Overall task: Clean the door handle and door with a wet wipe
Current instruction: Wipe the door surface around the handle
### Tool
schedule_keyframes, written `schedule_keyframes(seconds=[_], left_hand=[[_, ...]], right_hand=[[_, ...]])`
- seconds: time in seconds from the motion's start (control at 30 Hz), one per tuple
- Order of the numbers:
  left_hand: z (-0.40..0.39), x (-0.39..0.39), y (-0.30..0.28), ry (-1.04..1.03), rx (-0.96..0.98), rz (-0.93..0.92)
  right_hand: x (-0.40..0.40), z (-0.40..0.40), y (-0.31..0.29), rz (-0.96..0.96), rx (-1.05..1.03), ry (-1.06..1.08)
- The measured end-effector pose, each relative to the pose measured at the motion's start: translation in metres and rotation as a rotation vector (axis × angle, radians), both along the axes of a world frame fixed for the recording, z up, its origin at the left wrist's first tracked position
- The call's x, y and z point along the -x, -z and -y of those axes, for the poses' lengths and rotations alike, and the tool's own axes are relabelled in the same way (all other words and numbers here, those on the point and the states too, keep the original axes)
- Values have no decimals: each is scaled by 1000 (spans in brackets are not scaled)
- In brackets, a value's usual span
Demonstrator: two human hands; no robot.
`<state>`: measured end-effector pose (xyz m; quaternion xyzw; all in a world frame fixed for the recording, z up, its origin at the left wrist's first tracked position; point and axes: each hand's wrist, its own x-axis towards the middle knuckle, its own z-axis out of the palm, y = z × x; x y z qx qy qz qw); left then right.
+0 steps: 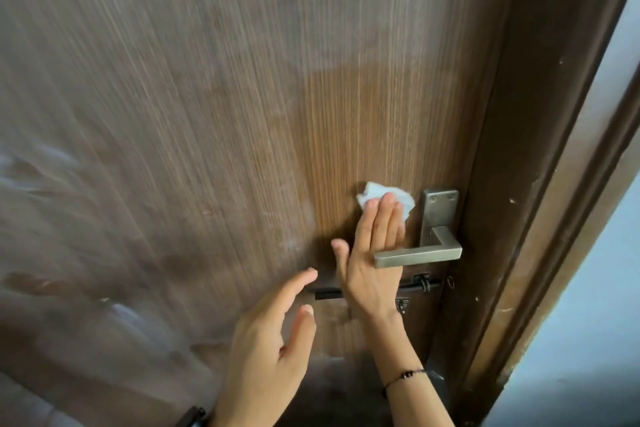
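Observation:
A brown wood-grain door (242,114) fills the view. Its grey metal lever handle (419,255) sticks out leftward from a rectangular back plate (439,215) near the door's right edge. My right hand (372,253) lies flat against the door just left of the plate, its fingers pressing a crumpled white wet wipe (381,196) onto the wood; the lever crosses in front of the hand. My left hand (273,350) hovers lower left with fingers apart, holding nothing.
A black sliding bolt (420,285) runs across the door below the handle, partly hidden by my right hand. The dark brown door frame (540,184) stands at the right, with a pale blue wall (588,322) beyond it.

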<state>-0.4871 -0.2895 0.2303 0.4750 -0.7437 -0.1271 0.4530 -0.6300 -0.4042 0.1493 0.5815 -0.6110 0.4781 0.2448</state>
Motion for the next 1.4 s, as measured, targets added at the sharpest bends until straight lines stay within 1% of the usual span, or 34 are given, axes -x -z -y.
schedule_keyframes(seconds=[0.07, 0.1, 0.13, 0.2, 0.23, 0.27, 0.3, 0.37, 0.43, 0.5, 0.57, 0.67, 0.7, 0.73, 0.77, 0.9, 0.93, 0.97, 1.03, 1.1, 1.13, 1.17, 1.23, 1.3, 1.33, 1.4], left_hand=[[-1, 2, 1, 1, -31, 7], [-1, 4, 1, 4, -39, 12], [0, 5, 2, 9, -39, 16], [0, 9, 4, 32, -42, 23], [0, 9, 4, 43, -41, 27], [-1, 9, 4, 44, -37, 26], [-1, 7, 5, 39, -39, 20], [0, 3, 11, 36, -51, 22], [0, 0, 16, 37, -51, 45], [0, 0, 17, 51, -49, 79], [0, 4, 16, 52, -44, 93], [-1, 10, 16, 61, -33, 97], [-1, 11, 15, 65, -32, 94], [-2, 11, 15, 69, -36, 86], [-1, 11, 16, 74, -40, 77], [-2, 11, 20, 69, -51, 102], [-2, 12, 20, 72, -48, 116], [-2, 14, 21, 70, -46, 125], [-3, 18, 25, 56, -64, 125], [-4, 22, 27, 55, -72, 102], [-4, 23, 26, 69, -58, 89], [-5, 23, 25, 84, -47, 78], [-7, 23, 25, 89, -58, 61], [-8, 22, 25, 93, -78, 66], [-9, 22, 26, 104, -64, 85], [-10, 22, 27, 122, -35, 141]], right_hand=[[-8, 7, -9, 116, 17, -6], [-14, 7, -9, 129, -1, -29], [-20, 5, -4, 91, -31, -57], [-25, -3, 19, -78, -90, -93], [-19, -8, 29, -151, -111, -93], [-10, -9, 34, -181, -120, -74], [0, -9, 33, -159, -113, -40], [11, -3, 20, -13, -58, 16], [9, 4, 1, 121, 15, 12], [-3, 8, -6, 151, 40, -6], [-11, 8, -2, 46, 6, -46], [-6, -2, 18, -220, -81, -101], [2, -5, 22, -269, -103, -111], [10, -7, 24, -276, -106, -101], [16, -7, 22, -243, -88, -77], [17, 3, 3, 44, 19, -6], [10, 4, 1, 66, 14, -19], [3, 3, 3, 34, -10, -47], [-7, -6, 19, -139, -116, -107], [0, -19, 38, -286, -249, -148], [10, -23, 45, -308, -301, -137], [22, -27, 50, -286, -330, -108], [37, -31, 50, -173, -335, -13], [27, -33, 40, -53, -319, 32], [15, -34, 35, -10, -317, 5], [-12, -37, 29, 2, -302, -116]])
